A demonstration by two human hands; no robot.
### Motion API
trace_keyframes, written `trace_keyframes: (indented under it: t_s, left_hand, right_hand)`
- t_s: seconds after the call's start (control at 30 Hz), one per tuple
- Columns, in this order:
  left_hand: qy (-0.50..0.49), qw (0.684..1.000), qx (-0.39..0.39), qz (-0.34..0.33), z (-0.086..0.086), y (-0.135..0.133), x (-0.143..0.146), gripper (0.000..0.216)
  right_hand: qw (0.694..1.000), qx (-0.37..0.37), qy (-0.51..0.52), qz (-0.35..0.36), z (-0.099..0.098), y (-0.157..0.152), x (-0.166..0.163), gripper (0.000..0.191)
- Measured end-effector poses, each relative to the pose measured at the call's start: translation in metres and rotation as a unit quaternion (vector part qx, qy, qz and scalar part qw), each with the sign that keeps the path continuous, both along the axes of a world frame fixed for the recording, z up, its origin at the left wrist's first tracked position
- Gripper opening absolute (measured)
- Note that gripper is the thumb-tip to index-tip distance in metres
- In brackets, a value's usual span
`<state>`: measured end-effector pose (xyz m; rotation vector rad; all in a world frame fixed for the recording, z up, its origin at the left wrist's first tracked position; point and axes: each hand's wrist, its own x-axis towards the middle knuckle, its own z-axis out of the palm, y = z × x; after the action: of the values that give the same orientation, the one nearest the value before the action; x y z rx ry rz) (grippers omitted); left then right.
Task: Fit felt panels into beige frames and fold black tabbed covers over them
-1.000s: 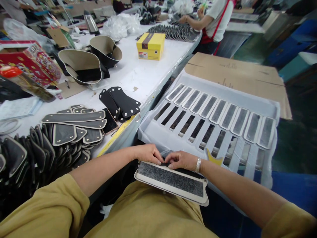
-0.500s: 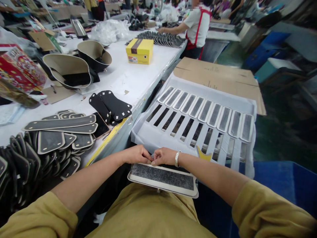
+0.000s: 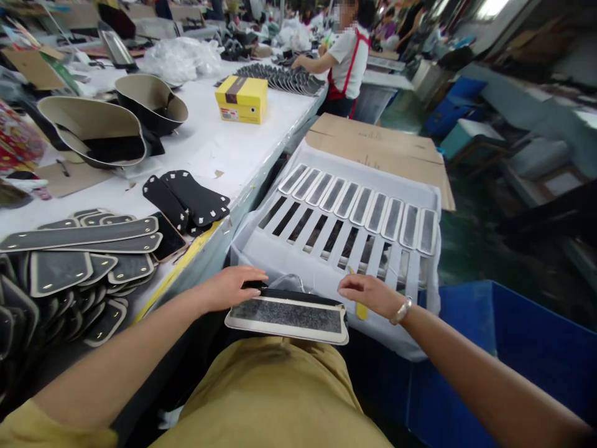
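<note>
A long strip piece [image 3: 289, 317] with a cream border and dark grey centre lies across my lap. My left hand [image 3: 231, 287] rests on its left end, fingers stretched out flat over the far edge. My right hand [image 3: 370, 294] hovers just above the strip's right end, fingers loosely curled and pointing left, nothing visible in them. A yellow tool [image 3: 361, 306] lies under that hand on the white sheet [image 3: 298, 264]. The sheet holds a row of similar strips [image 3: 359, 205] beside several empty slots.
The white table [image 3: 209, 143] at my left carries piles of black cut pieces [image 3: 84, 261], black tabs [image 3: 186, 199], curved shoe parts [image 3: 93, 127] and a yellow box [image 3: 241, 98]. Cardboard [image 3: 377, 149] lies beyond the sheet. A blue bin [image 3: 504, 348] stands at right. Another person [image 3: 347, 59] works far back.
My hands were pinched together at the strip's far edge; they have now parted, the left flattening on the left end and the right lifting off toward the right. The camera view tilted upward.
</note>
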<state>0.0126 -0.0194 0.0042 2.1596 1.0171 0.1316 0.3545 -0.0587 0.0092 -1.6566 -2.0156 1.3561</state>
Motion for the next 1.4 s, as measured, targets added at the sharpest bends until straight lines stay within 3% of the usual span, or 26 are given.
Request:
trace_keyframes:
  t_s: [0.1,0.23,0.33,0.5,0.7,0.97,1.4]
  left_hand:
    - [-0.059,0.988,0.134,-0.045,0.000,-0.041,0.029,0.031]
    - [-0.087,0.975,0.185,-0.089,-0.012,-0.089,0.075,0.029]
    - [-0.081,0.971,0.212,-0.079,-0.023,-0.102,0.099,0.016]
    - [-0.045,0.969,0.230,-0.075,-0.023,-0.103,0.107,0.011]
    - [-0.008,0.966,0.244,-0.082,-0.017,-0.106,0.109,0.010]
    - [-0.026,0.943,0.311,-0.115,-0.029,-0.107,0.108,0.019]
    - [0.002,0.969,0.237,-0.065,-0.021,-0.109,0.119,0.009]
  right_hand:
    - [0.989,0.144,-0.007,-0.037,0.010,-0.050,-0.004,0.026]
    - [0.970,0.232,-0.061,-0.042,0.000,-0.110,-0.021,0.020]
    - [0.951,0.287,-0.101,-0.061,-0.018,-0.129,-0.029,0.017]
    - [0.937,0.326,-0.106,-0.072,-0.031,-0.130,-0.031,0.015]
    - [0.935,0.321,-0.151,-0.012,-0.022,-0.124,-0.031,0.018]
    - [0.914,0.343,-0.217,0.012,-0.013,-0.121,-0.040,0.025]
    - [0.910,0.324,-0.259,-0.006,-0.013,-0.120,-0.051,0.024]
